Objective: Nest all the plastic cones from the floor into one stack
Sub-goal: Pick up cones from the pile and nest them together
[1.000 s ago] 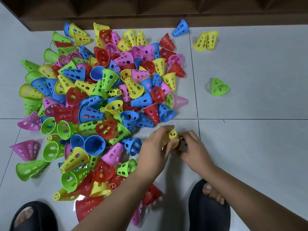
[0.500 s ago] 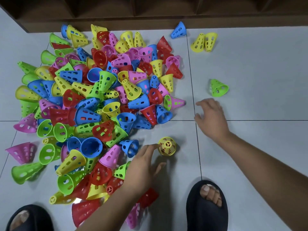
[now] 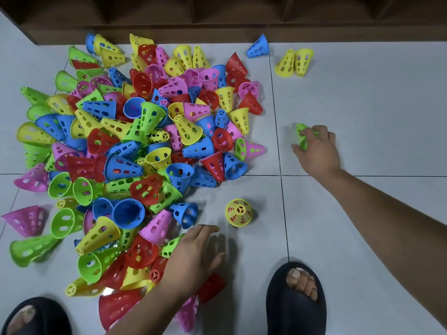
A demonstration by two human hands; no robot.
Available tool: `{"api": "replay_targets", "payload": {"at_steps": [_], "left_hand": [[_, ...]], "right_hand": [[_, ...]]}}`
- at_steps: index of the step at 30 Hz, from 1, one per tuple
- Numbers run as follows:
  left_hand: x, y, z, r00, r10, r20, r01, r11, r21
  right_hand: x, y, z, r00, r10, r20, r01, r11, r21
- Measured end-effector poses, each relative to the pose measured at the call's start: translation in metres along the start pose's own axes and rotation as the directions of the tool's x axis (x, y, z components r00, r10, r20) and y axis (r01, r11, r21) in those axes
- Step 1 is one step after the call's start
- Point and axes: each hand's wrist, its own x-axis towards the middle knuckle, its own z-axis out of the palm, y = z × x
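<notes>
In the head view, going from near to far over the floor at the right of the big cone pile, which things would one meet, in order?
Right slipper → small upright stack, yellow on top → right hand holding a green cone → pair of yellow cones → dark wooden furniture base.

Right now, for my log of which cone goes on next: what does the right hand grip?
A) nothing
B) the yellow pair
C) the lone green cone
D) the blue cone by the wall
C: the right hand curls its fingers round the green cone.
</notes>
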Motion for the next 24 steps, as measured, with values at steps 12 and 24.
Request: {"api": "replay_targets", "payload": {"at_steps": [12, 24], "left_hand": [[-0.011, -0.007, -0.012, 0.995, 0.096, -0.006, -0.095, 0.994, 0.060], [-0.047, -0.006, 0.014, 0.998, 0.049, 0.050, -0.063, 0.939, 0.337]], "right_hand": [[-0.090, -0.046, 0.014, 0.981, 0.078, 0.178, -0.094, 0.992, 0.086], [-0.156, -0.100, -0.034, 0.988, 0.114, 0.108, -0.157, 0.753, 0.639]]}}
